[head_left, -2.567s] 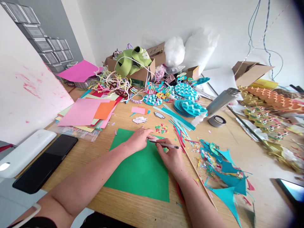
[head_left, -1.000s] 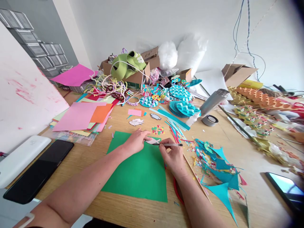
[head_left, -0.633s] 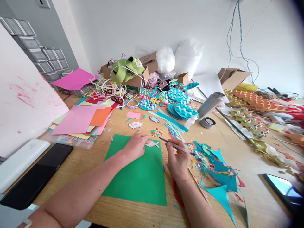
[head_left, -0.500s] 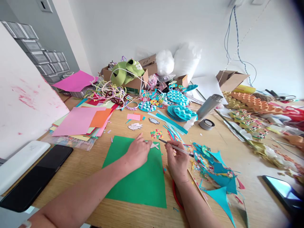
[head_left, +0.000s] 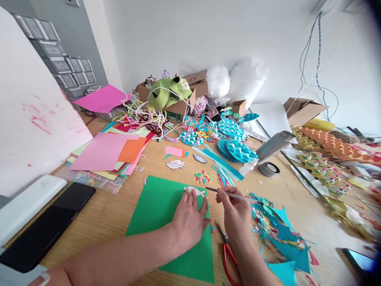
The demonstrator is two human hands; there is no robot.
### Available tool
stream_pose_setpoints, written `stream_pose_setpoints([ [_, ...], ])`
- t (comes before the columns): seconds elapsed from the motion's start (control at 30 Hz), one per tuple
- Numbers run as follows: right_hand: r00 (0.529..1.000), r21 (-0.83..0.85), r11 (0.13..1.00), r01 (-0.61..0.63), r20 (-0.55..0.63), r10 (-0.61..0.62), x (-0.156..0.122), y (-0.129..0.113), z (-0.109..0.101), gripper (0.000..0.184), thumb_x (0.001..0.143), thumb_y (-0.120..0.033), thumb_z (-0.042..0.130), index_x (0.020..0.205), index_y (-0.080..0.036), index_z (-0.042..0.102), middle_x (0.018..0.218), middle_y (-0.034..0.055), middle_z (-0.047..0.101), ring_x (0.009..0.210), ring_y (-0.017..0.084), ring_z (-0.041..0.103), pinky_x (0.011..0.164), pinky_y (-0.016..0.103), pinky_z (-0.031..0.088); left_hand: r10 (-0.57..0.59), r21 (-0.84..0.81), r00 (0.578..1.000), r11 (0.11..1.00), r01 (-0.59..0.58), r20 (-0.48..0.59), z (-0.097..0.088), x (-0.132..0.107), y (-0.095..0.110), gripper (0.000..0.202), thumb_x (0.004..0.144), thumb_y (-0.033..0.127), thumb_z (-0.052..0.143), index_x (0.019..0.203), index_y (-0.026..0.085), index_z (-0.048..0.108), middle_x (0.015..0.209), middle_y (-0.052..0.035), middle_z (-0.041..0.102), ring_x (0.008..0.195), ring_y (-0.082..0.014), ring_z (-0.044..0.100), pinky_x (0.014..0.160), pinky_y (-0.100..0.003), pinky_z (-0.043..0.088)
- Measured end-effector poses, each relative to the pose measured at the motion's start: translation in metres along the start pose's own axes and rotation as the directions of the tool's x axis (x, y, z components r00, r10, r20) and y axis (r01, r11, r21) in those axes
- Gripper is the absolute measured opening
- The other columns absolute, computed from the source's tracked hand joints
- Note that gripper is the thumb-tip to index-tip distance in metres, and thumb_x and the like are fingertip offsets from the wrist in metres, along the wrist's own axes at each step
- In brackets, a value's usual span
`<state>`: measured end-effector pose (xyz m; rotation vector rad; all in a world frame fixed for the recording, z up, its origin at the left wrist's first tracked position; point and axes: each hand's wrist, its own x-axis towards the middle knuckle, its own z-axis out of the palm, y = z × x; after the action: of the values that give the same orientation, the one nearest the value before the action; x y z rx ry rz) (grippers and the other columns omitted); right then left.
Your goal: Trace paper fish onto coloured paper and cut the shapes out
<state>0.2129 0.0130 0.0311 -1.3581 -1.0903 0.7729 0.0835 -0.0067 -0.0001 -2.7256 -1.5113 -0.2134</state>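
A green paper sheet (head_left: pixel 160 210) lies on the wooden table in front of me. My left hand (head_left: pixel 189 219) rests flat on it with fingers spread, just below a small white paper fish cutout (head_left: pixel 195 191) near the sheet's top edge. My right hand (head_left: pixel 236 211) is closed round a thin pen (head_left: pixel 235 196), whose tip points left toward the fish. Red-handled scissors (head_left: pixel 228 252) lie beside the sheet, under my right wrist.
A black phone (head_left: pixel 44 228) and a white device (head_left: pixel 28 200) lie at the left. Stacked coloured paper (head_left: pixel 110 149) sits behind them. Teal scraps (head_left: pixel 279 230) are piled at the right, with a tape roll (head_left: pixel 268 169), a metal bottle (head_left: pixel 274 143), two more fish cutouts (head_left: pixel 175 164) and boxes beyond.
My left hand slid back from the fish cutout and flattened on the green sheet. My right hand lifted the pen off the fish and moved right. The view shifted.
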Motion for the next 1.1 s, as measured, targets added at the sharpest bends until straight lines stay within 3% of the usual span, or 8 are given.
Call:
stream_pose_setpoints([
  [0.23,0.978,-0.008,0.995,-0.095,0.187,0.094,0.025,-0.017,0.038,0.018,0.069,-0.034,0.067,0.074,-0.018,0.061,0.062,-0.0003,0.058,0.054,0.014,0.052,0.049,0.025,0.042,0.035,-0.014,0.999,0.999,-0.035,0.040,0.004,0.003,0.001,0.057,0.088,0.048,0.047,0.132,0.012,0.050,0.134,-0.0257,0.049,0.125,-0.0414,0.043,0.099,-0.057,0.032],
  [0.37,0.969,-0.002,0.989,-0.145,0.202,0.142,0.032,-0.008,0.064,0.012,0.070,-0.030,0.062,0.070,-0.018,0.058,0.055,-0.0029,0.053,0.051,0.012,0.049,0.046,0.023,0.040,0.053,0.019,0.998,0.998,-0.053,0.032,-0.001,0.004,-0.001,0.052,0.090,0.045,0.043,0.125,0.010,0.057,0.128,-0.0262,0.053,0.122,-0.0411,0.047,0.094,-0.054,0.037],
  [0.53,0.948,-0.085,0.979,-0.183,0.247,0.199,0.029,0.005,0.070,0.017,0.074,-0.034,0.059,0.071,-0.019,0.053,0.056,-0.0023,0.055,0.047,0.012,0.048,0.044,0.023,0.038,0.051,0.055,0.998,0.997,-0.050,-0.029,-0.002,0.002,-0.002,0.050,0.088,0.044,0.047,0.116,0.006,0.063,0.123,-0.0280,0.057,0.117,-0.0401,0.051,0.089,-0.050,0.039],
  [0.63,0.962,-0.155,0.976,-0.150,0.204,0.180,0.028,0.011,0.069,0.024,0.081,-0.041,0.052,0.069,-0.020,0.049,0.054,-0.0022,0.054,0.047,0.012,0.049,0.045,0.023,0.038,0.020,0.100,0.995,0.995,-0.010,-0.100,0.000,-0.001,-0.001,0.055,0.086,0.044,0.050,0.120,0.001,0.059,0.125,-0.0291,0.055,0.117,-0.0390,0.052,0.093,-0.049,0.035],
  [0.77,0.974,-0.302,0.951,-0.070,0.184,0.131,0.027,0.016,0.069,0.025,0.085,-0.039,0.048,0.068,-0.021,0.045,0.051,-0.0040,0.050,0.044,0.011,0.047,0.045,0.023,0.035,0.025,0.117,0.990,0.993,-0.009,-0.139,0.002,-0.003,-0.001,0.055,0.083,0.038,0.054,0.121,-0.001,0.058,0.123,-0.0288,0.057,0.114,-0.0369,0.054,0.094,-0.046,0.033],
  [1.1,0.939,-0.407,0.898,0.166,0.345,-0.017,0.024,0.020,0.068,0.022,0.088,-0.032,0.044,0.068,-0.021,0.045,0.051,-0.0038,0.051,0.045,0.012,0.048,0.048,0.023,0.034,0.050,0.133,0.986,0.991,-0.029,-0.156,0.006,-0.003,-0.001,0.055,0.077,0.036,0.060,0.121,0.003,0.060,0.122,-0.0239,0.060,0.113,-0.0372,0.054,0.096,-0.047,0.030],
])
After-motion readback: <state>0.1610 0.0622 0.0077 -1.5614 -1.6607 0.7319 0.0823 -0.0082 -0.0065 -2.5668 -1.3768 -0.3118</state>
